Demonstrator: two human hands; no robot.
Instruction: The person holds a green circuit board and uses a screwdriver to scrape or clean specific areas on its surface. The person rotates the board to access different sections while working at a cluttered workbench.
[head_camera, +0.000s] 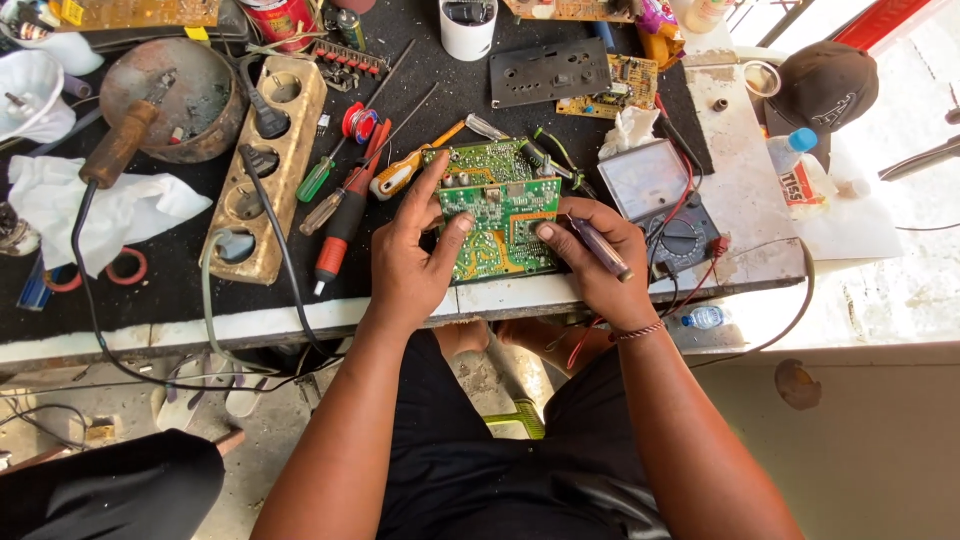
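Circuit board (500, 215) — between left hand (412, 258) and right hand (592, 262), both touching.

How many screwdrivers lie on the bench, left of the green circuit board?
3: a green-handled screwdriver, a brown-handled screwdriver just below it, and an orange-handled screwdriver against the green circuit board. More may be hidden in the clutter behind.
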